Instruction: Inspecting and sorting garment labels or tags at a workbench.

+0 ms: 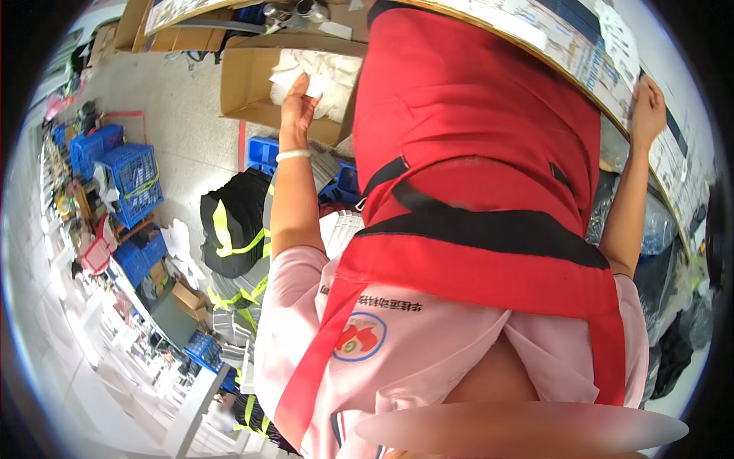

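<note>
My left hand, with a pale bangle at the wrist, is over an open cardboard box at the upper left. Its fingers are curled round a thin white piece, though the grip is partly hidden. Crumpled white scraps fill much of that box. At the upper right, my right hand is closed at the table's edge. Its fingertips meet the lower end of a long white sheet with cut-out holes, which lies on the worktable.
A red apron covers my front. Left of me are a black bundle with yellow-green ties and a blue tray. Blue crates stand farther left. Clear plastic bags lie beneath the table at right. Metal cups stand beyond the box.
</note>
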{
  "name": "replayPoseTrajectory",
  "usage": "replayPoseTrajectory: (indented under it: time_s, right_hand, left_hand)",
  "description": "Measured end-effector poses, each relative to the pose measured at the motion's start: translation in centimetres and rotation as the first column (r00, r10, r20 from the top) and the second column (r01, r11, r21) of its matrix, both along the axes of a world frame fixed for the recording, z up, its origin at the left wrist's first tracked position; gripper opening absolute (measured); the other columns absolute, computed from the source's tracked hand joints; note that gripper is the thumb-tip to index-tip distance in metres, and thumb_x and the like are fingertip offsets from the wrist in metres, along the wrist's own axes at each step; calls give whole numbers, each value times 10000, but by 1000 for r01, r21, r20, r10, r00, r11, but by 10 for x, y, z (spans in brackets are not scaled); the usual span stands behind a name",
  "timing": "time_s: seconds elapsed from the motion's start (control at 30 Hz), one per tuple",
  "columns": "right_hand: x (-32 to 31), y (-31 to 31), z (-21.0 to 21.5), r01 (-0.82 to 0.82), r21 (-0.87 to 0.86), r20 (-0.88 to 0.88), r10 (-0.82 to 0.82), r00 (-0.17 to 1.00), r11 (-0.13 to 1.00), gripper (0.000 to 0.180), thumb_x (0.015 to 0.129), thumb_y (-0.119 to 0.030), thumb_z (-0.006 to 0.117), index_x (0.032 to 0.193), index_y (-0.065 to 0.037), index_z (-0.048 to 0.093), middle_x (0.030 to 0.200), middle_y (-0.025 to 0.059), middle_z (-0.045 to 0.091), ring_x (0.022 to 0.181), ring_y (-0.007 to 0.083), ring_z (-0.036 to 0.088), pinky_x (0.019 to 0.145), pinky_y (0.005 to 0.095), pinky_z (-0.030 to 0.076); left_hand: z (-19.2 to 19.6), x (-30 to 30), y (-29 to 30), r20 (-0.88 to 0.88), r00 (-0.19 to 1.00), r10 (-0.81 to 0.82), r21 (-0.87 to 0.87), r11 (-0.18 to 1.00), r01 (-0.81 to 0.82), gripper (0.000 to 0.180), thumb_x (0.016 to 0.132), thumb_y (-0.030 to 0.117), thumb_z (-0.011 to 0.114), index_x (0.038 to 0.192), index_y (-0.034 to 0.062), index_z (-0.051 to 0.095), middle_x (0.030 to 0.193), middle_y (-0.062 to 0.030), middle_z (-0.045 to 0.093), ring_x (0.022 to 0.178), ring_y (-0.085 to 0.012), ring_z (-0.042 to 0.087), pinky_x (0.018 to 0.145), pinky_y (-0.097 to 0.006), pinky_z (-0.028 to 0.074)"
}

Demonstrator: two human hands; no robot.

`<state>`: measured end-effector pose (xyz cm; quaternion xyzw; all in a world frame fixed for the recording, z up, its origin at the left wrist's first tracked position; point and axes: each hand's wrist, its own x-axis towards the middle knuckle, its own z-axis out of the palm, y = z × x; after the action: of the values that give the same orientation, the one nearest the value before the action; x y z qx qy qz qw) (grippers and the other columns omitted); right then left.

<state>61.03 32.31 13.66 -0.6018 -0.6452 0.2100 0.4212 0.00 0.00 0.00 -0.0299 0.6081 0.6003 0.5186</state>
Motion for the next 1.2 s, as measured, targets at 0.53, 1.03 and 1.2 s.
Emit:
replayPoseTrajectory:
  time_s: [0.53, 1.03, 1.2]
  right_hand:
    - [-30, -16, 2, -20, -5, -365, 17, 931, 1000, 181, 919, -133, 593, 1047, -6, 606, 725, -5, 597, 597, 22, 474, 504, 158, 353]
    - [-43, -17, 9, -6, -31, -311, -4, 950, 1000, 208, 921, -152, 588, 1062, -1, 614, 734, -17, 573, 638, 32, 474, 570, 167, 366]
    - [-52, -27, 24, 58, 158, -168, -31, 985, 986, 200, 909, -141, 608, 1063, -17, 635, 815, 9, 631, 709, 58, 540, 647, 188, 429]
  left_hand:
    - [198, 85, 161, -827, 550, -118, 148, 898, 415, 222, 831, 135, 687, 992, -18, 676, 755, -34, 644, 657, -97, 591, 616, -234, 480]
    - [172, 96, 242, -897, 427, -112, 86, 904, 418, 217, 749, 141, 755, 835, -48, 691, 672, -46, 628, 579, -113, 546, 570, -260, 471]
    - [200, 107, 212, -611, 790, -55, 266, 925, 270, 177, 838, 110, 699, 924, -44, 679, 713, 13, 604, 595, -47, 465, 532, -210, 366]
